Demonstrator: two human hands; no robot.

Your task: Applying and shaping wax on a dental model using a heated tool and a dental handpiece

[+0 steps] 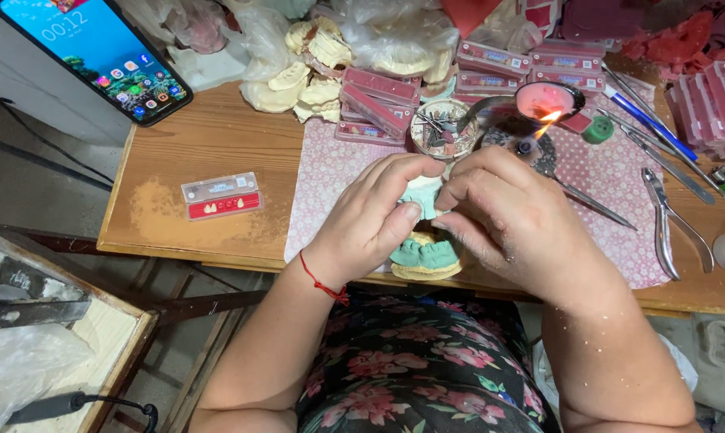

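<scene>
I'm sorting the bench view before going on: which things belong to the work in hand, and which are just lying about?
In hand:
- left hand and right hand, both holding the green-and-cream dental cast
- lit burner flame just behind

Lying about:
- pliers
- smartphone
- small tooth card
- red tooth boxes
- bare plaster casts

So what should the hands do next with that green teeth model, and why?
Probably press in with the right hand fingertips while the left hand holds steady. Both hands are pinched on the green-and-cream dental model at the table edge, fingertips meeting at its top, and the small flame burns just behind, so keeping low seems wise.
</scene>
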